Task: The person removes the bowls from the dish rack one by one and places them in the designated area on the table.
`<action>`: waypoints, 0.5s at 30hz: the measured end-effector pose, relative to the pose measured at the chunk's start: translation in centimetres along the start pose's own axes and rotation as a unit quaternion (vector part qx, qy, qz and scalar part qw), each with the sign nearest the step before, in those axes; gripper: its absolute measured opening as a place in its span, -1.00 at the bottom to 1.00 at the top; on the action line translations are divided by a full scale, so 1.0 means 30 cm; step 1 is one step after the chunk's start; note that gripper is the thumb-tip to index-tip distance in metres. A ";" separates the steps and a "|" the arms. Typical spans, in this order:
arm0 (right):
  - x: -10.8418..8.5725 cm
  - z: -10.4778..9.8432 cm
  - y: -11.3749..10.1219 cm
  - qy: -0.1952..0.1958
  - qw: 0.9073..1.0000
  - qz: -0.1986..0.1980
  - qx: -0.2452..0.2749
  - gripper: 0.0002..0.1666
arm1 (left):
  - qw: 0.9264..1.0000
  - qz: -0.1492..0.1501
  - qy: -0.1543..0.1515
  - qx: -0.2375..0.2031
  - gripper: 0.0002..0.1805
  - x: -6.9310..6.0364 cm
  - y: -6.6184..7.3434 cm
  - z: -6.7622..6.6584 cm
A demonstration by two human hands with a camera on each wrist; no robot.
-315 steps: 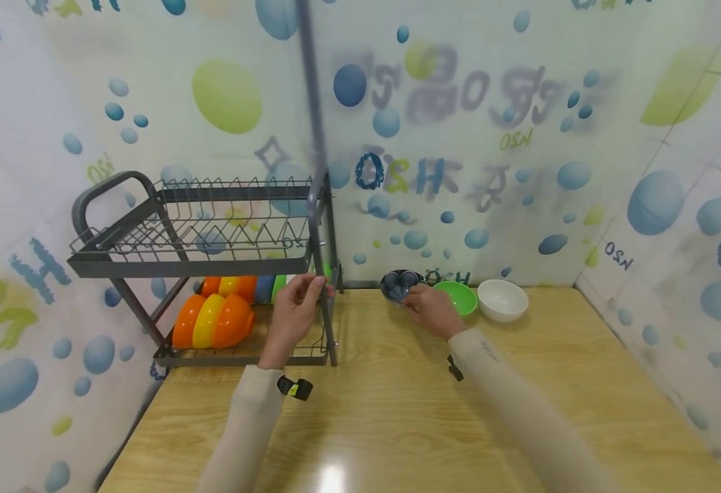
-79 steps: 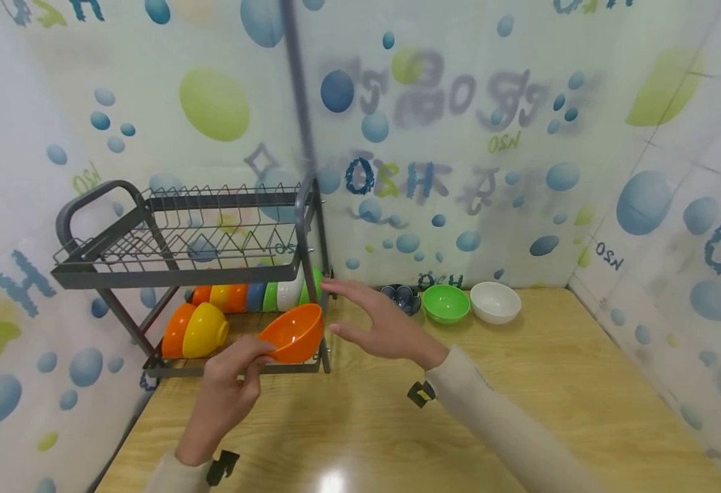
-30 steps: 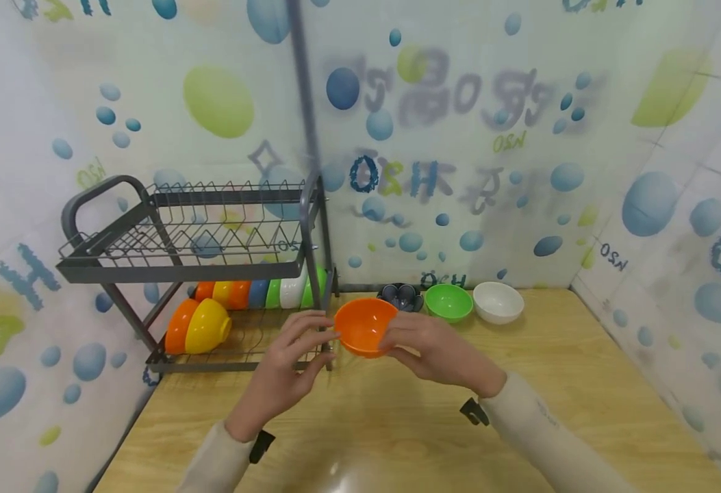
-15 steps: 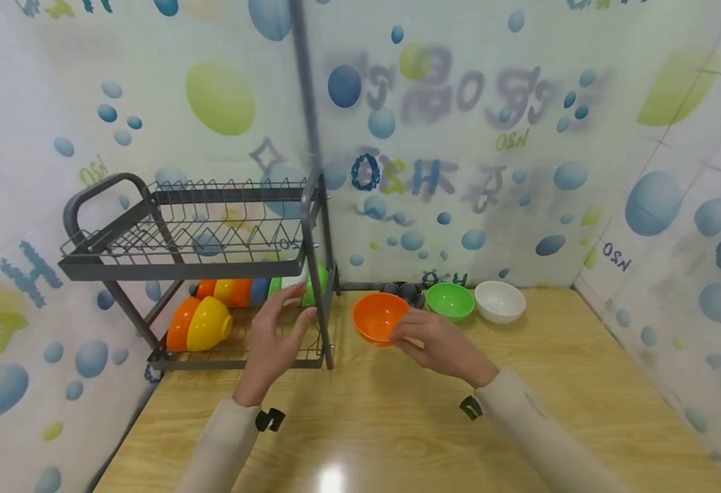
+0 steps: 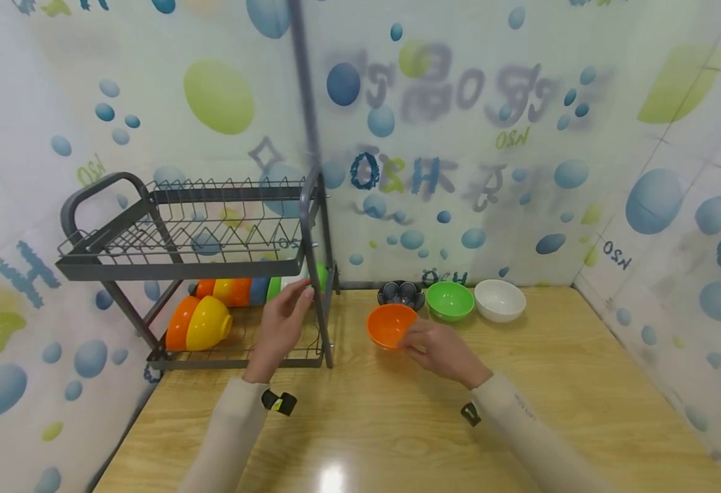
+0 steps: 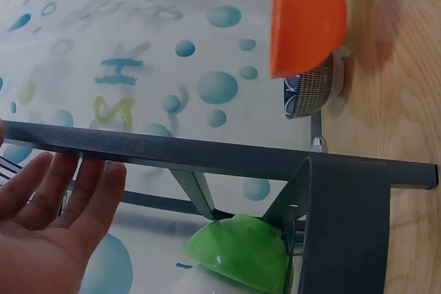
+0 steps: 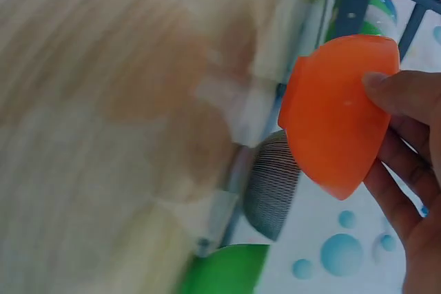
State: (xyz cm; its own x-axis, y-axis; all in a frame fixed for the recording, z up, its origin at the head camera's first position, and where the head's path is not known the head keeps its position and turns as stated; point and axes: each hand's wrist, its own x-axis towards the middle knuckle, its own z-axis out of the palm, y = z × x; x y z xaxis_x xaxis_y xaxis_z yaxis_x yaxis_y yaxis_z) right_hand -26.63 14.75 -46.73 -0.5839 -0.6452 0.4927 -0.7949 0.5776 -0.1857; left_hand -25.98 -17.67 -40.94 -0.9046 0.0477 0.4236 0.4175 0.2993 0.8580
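My right hand (image 5: 439,350) pinches the rim of an orange bowl (image 5: 389,327), thumb on the outside in the right wrist view. The bowl, opening upward, hangs a little above the table in front of a dark patterned bowl (image 5: 400,294). My left hand (image 5: 281,327) is at the right front post of a dark metal dish rack (image 5: 181,270), holding nothing. In the left wrist view its fingers (image 6: 100,201) reach to the post, loosely bent; whether they touch it I cannot tell. On the rack's lower tier, an orange bowl (image 5: 179,324) and a yellow bowl (image 5: 207,324) stand on edge in front.
A green bowl (image 5: 450,301) and a white bowl (image 5: 500,301) stand right of the dark one, along the wall. Behind the front bowls, several coloured bowls (image 5: 239,292) line the lower tier's back. The wooden table (image 5: 397,431) extends forward and right.
An orange bowl has left the rack's front row, passing from my left hand to my right. It has since moved right and down, while my left hand has returned to the rack post.
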 end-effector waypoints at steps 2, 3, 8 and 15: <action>-0.012 0.017 0.011 -0.008 1.000 0.006 0.003 -0.85 | 1.000 0.003 0.001 -0.011 -0.58 0.008 0.001 0.004; -0.018 0.024 0.016 -0.011 1.000 0.009 0.005 -0.84 | 1.000 0.005 0.002 -0.018 -0.61 0.012 0.003 0.007; -0.041 0.048 0.025 -0.013 1.000 0.001 -0.002 -0.85 | 1.000 0.001 0.010 -0.011 -0.65 0.023 0.003 0.017; -0.066 0.059 0.014 -0.021 1.000 0.013 -0.007 -0.85 | 1.000 0.001 0.020 0.003 -0.69 0.020 0.025 0.033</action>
State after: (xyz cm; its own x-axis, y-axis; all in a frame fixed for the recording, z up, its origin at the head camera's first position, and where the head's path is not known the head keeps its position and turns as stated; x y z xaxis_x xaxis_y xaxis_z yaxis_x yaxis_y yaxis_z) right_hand -26.11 15.38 -49.28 -0.6111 -0.6500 0.4517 -0.7772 0.6010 -0.1866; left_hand -26.31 -16.48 -40.33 -0.8997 0.0104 0.4363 0.4184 0.3048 0.8556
